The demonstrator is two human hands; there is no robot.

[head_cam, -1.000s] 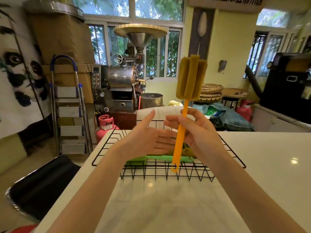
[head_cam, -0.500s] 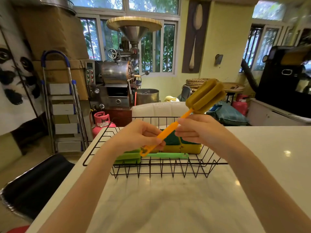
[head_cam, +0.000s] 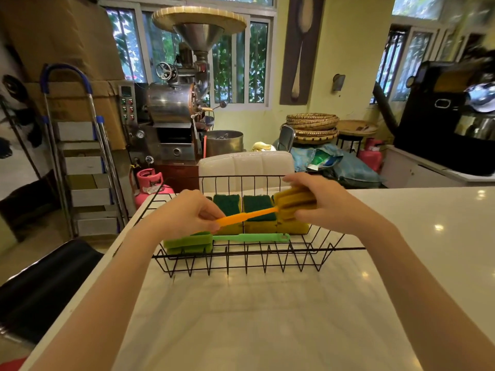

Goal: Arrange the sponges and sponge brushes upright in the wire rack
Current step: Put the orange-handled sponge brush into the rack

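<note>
— What's on the counter in front of the person?

— A black wire rack [head_cam: 257, 253] sits on a pale marble counter [head_cam: 267, 317], at twelve o'clock from them. Starting at the left: the left hand [head_cam: 184, 214] is closed, pinching the end of an orange handle between thumb and fingers. That handle belongs to an orange sponge brush [head_cam: 257, 214], held nearly level above the rack.

— And below it?

— Along the rack's near edge, at about eleven o'clock, a green sponge brush [head_cam: 222, 241] lies flat on the wires, foam head to the left, handle pointing toward three o'clock. Behind it, yellow sponges [head_cam: 255, 215] with dark green scouring tops stand side by side in a row, touching one another.

— Where does the orange brush end?

— At its mustard-coloured foam head, around one o'clock. The right hand [head_cam: 329, 207] is wrapped around that head, fingers closed over the top, thumb underneath. So both hands grip the same brush, one at each end, just above the row of sponges.

— Anything past the rack?

— A white padded chair back [head_cam: 245, 167] directly beyond it, at twelve o'clock
</note>
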